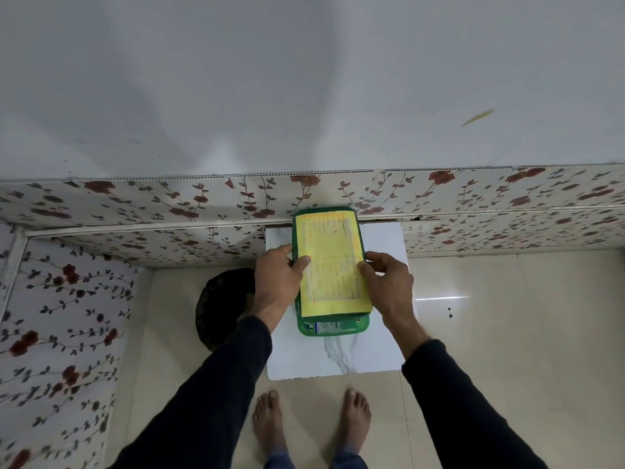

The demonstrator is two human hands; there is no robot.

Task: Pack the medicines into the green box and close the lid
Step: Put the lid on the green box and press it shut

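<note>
Both of my hands clamp the lid [329,262] of the green box [333,328], one on each long edge. On my left hand [275,277] the grip is closed on the lid's left edge: the thumb lies on top of the yellow printed label [333,275] and the other fingers curl under the green rim. On my right hand [389,282] the grip is closed on the opposite edge, fingertips bent down onto the label's border and the knuckles raised. Both wrists are turned inward, and my forearms in dark sleeves [216,384] run back toward me from either side.

Between my two grips the lid sits tilted over the box, its far end higher and reaching toward the flowered wall panel [152,204]. Below my grips, at the near end, the box's front stands uncovered, and the medicines [326,325] show there as a white and blue pack inside the green wall.

Under my hands the box rests on a white marbled worktop [338,360]. Left of my left grip, lower down, a dark round object [223,306] sits on the floor. Nearer to me than both grips, my bare feet [270,421] stand on the pale tiles.
</note>
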